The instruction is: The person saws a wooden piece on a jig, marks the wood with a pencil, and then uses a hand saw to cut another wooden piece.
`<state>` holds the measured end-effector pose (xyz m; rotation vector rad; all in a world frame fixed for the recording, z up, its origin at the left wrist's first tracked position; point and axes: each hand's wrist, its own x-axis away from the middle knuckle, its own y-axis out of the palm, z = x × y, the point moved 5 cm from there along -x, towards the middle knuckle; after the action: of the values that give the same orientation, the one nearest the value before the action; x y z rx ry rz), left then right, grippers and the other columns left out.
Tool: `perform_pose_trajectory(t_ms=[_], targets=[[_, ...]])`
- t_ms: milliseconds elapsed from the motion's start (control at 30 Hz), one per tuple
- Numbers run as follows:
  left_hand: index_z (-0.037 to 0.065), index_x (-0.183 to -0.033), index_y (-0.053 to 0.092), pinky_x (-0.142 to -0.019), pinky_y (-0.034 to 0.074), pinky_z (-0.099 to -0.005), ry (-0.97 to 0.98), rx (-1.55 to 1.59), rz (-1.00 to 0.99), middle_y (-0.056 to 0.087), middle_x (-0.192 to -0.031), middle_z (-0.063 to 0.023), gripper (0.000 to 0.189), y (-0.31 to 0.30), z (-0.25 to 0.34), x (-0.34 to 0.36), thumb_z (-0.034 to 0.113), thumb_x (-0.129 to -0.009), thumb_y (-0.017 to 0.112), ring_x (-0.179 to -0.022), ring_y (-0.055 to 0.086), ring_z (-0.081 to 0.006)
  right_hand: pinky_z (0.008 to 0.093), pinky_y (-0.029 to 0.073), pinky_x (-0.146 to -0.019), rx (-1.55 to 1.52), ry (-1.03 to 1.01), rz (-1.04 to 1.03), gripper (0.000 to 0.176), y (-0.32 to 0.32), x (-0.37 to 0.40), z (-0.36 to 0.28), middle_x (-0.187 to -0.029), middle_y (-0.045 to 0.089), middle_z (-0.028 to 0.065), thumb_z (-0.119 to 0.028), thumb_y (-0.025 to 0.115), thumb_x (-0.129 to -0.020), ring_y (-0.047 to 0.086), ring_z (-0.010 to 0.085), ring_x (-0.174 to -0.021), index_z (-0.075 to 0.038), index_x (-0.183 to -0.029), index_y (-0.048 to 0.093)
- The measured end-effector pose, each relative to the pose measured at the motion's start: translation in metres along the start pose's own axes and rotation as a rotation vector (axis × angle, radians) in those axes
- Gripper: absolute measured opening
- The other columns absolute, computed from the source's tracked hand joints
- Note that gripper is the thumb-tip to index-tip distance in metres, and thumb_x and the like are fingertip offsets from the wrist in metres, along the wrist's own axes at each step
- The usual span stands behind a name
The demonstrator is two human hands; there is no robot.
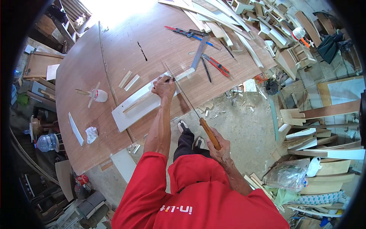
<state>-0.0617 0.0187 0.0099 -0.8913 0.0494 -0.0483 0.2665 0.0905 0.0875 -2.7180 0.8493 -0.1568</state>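
Left hand (pixel 164 87): fingers curled down over a wood strip (pixel 183 75), pinning it onto the white board (pixel 139 108). I can't tell whether the thumb wraps under.

Right hand (pixel 220 147): fully closed around the wooden handle of the saw (pixel 206 128), near the body and off the near edge of the surface (pixel 95 65). The thin blade runs far-left from the handle and crosses the strip just right of the left hand.

The strip lies diagonally along the board. Its right end overhangs the board and stops just short of the steel square (pixel 199 53). The board sits at the near edge of the surface, angled the same way.

Around it:
- Red-handled pliers (pixel 218 65) and a dark pencil (pixel 206 69) are right of the square.
- Red and blue clamps (pixel 187 33) are farther back.
- Two short wood offcuts (pixel 129 80) are just far-left of the board.
- A white cup (pixel 100 95) with sticks in it is left of the board.
- Crumpled paper (pixel 91 134) is at near left.
- The scrap wood pile (pixel 274 26) is at far right.
- The floor below the edge is littered with chips.
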Motion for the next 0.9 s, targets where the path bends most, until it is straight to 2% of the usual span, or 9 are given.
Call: perform_pose_trajectory(t_ms=[167,367,433,500,633,733,867,900], targets=[[0.018,-0.081,0.075,-0.090,0.027,-0.0442,0.023,-0.007,0.025,0.067,-0.099,-0.0007,0.016,0.001,0.000,0.002,0.028,-0.071,0.068,-0.106,0.051,-0.0259,0.0210,0.046,-0.057,0.024,0.001,-0.010,0.039,-0.004,0.000,-0.004,-0.086,0.067,0.0073,-0.009,0.064,-0.091,0.054,0.0054,-0.064,0.001,-0.128,0.056],[0.018,-0.081,0.075,-0.089,0.028,-0.0442,0.050,-0.001,0.035,0.066,-0.097,0.0007,0.015,0.001,0.001,0.002,0.026,-0.071,0.067,-0.104,0.051,-0.0251,0.0236,0.049,-0.064,0.015,0.036,-0.039,0.040,0.009,-0.023,-0.004,-0.095,0.069,0.0107,-0.009,0.064,-0.089,0.058,0.0081,-0.072,-0.002,-0.128,0.056],[0.018,-0.081,0.074,-0.089,0.028,-0.0440,0.053,0.001,0.048,0.066,-0.097,0.0010,0.015,0.000,0.000,0.001,0.026,-0.071,0.067,-0.104,0.051,-0.0250,0.0241,0.049,-0.068,-0.028,0.127,-0.078,0.040,0.003,-0.011,-0.005,-0.099,0.068,0.0116,-0.009,0.065,-0.089,0.059,0.0084,-0.076,-0.001,-0.128,0.056],[0.019,-0.084,0.074,-0.094,0.025,-0.0472,0.006,-0.017,-0.056,0.067,-0.104,0.0011,0.014,0.001,0.000,0.000,0.029,-0.076,0.069,-0.114,0.049,-0.0262,0.0245,0.050,-0.068,-0.008,0.096,-0.057,0.040,-0.004,0.007,0.005,-0.100,0.068,0.0125,-0.008,0.064,-0.089,0.060,0.0095,-0.078,-0.001,-0.128,0.056],[0.019,-0.084,0.074,-0.093,0.027,-0.0470,0.032,-0.028,-0.007,0.067,-0.103,0.0006,0.014,0.002,0.000,0.001,0.029,-0.076,0.068,-0.112,0.050,-0.0263,0.0252,0.050,-0.070,0.014,-0.004,0.008,0.041,-0.008,0.013,0.004,-0.100,0.068,0.0140,-0.006,0.064,-0.088,0.063,0.0119,-0.081,-0.001,-0.128,0.055],[0.019,-0.084,0.074,-0.092,0.027,-0.0469,0.024,-0.055,-0.035,0.067,-0.103,0.0000,0.014,-0.001,0.003,0.002,0.029,-0.076,0.067,-0.111,0.051,-0.0266,0.0255,0.050,-0.070,-0.003,0.063,-0.047,0.043,0.000,-0.009,-0.003,-0.102,0.068,0.0149,-0.005,0.064,-0.087,0.064,0.0120,-0.083,-0.001,-0.128,0.055],[0.019,-0.084,0.074,-0.091,0.028,-0.0464,0.038,-0.032,-0.022,0.067,-0.102,0.0004,0.015,-0.002,0.002,0.001,0.029,-0.076,0.066,-0.109,0.051,-0.0264,0.0249,0.050,-0.070,0.054,0.140,-0.089,0.042,0.007,-0.019,-0.004,-0.102,0.068,0.0140,-0.005,0.064,-0.087,0.063,0.0104,-0.083,-0.001,-0.129,0.055],[0.019,-0.085,0.074,-0.090,0.029,-0.0458,0.036,-0.039,-0.021,0.066,-0.102,0.0011,0.016,-0.001,0.002,0.001,0.029,-0.075,0.066,-0.107,0.051,-0.0258,0.0254,0.051,-0.066,0.013,0.088,-0.073,0.043,0.004,-0.013,-0.004,-0.091,0.068,0.0123,-0.005,0.063,-0.088,0.063,0.0106,-0.074,-0.002,-0.130,0.054]])
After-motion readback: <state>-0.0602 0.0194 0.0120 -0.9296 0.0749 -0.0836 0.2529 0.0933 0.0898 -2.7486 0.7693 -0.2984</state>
